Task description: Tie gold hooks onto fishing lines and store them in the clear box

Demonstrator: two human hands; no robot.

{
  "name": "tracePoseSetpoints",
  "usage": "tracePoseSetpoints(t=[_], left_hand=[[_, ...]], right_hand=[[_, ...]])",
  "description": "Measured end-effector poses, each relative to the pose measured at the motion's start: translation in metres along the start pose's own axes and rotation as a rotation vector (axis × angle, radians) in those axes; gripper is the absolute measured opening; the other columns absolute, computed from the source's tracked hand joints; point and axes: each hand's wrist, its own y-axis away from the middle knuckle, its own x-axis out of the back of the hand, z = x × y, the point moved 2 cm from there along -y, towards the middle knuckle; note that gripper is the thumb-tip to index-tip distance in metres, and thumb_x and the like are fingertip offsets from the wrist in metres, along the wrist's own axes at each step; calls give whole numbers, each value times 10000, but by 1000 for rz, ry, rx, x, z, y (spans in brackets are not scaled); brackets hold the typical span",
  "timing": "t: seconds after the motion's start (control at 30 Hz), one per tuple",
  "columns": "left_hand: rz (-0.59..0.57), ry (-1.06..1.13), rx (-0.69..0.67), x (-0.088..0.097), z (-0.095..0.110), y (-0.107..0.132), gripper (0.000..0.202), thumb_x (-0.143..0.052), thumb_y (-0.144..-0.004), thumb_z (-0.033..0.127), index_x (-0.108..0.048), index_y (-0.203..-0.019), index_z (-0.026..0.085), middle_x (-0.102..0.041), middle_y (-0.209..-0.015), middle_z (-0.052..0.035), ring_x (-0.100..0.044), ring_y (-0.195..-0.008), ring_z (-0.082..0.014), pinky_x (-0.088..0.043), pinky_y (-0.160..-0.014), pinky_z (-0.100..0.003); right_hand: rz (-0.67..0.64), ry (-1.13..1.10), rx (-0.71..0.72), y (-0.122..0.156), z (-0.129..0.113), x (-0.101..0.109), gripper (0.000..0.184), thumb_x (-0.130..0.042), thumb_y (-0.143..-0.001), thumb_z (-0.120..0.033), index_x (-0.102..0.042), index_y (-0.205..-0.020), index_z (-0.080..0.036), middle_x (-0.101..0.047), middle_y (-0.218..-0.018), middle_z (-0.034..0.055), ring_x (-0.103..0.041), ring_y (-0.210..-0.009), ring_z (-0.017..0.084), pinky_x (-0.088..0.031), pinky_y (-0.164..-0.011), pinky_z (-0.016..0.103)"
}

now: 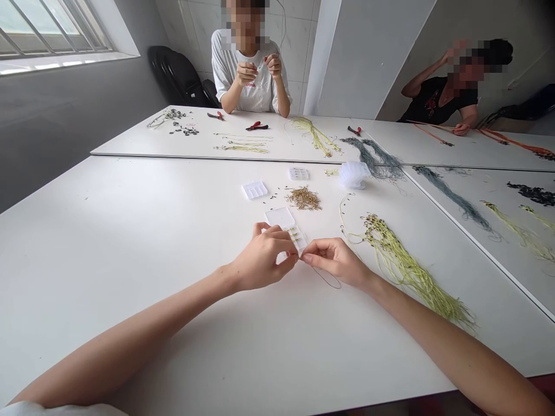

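My left hand (265, 258) and my right hand (336, 260) meet fingertip to fingertip over the white table, both in a pinch. Between them runs a thin cord (332, 283), its slack looping below my right hand. Any tiny part at the fingertips is too small to make out. Partly behind my left hand lies an open clear plastic box (280, 217), with small yellow-green pieces in its slots. A pile of small gold-coloured metal parts (304, 198) sits just beyond it. Right of my right hand lies a bundle of yellow-green cords (410, 263) with dark metal ends.
Another open plastic box (255, 190), a closed one (299, 173) and stacked clear boxes (353, 174) stand farther back. Grey cord bundles (375, 157) lie across the table seam. Red-handled pliers (257, 126) rest near a co-worker (249, 69); another person (446, 95) sits at right.
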Motion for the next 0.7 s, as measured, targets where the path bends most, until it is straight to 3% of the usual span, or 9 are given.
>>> tracePoseSetpoints(t=[0.23,0.43,0.57,0.7], left_hand=[[90,-8,128,-6,-6,1,202,-504,-900,252,-646,-771,193,-664,-798,-5,-528,-788,-170,-315,-832,-384],[217,234,292,-3,-3,2,197,-545,-894,309,-654,-766,205,-663,-806,-2,-558,-809,-174,-380,-789,-347],[167,487,333,1,2,2,244,-542,-906,370,-636,-761,198,-645,-842,-14,-572,-854,-176,-429,-735,-301],[97,537,243,1,5,3,218,-561,-897,350,-643,-768,195,-645,-847,-13,-577,-866,-173,-436,-800,-309]], right_hand=[[99,43,22,4,-8,4,168,-676,-830,-305,-662,-734,-168,-558,-672,1,-460,-629,125,-354,-576,278],[52,-74,-43,7,-7,-13,155,-696,-800,-294,-671,-703,-176,-536,-641,-11,-423,-614,120,-317,-577,285],[40,-206,-126,4,-1,-14,151,-748,-750,-303,-686,-698,-175,-519,-634,-23,-365,-591,101,-273,-573,284],[79,-304,-146,-1,0,-1,175,-772,-721,-302,-670,-675,-167,-476,-599,-37,-300,-557,86,-209,-542,283]])
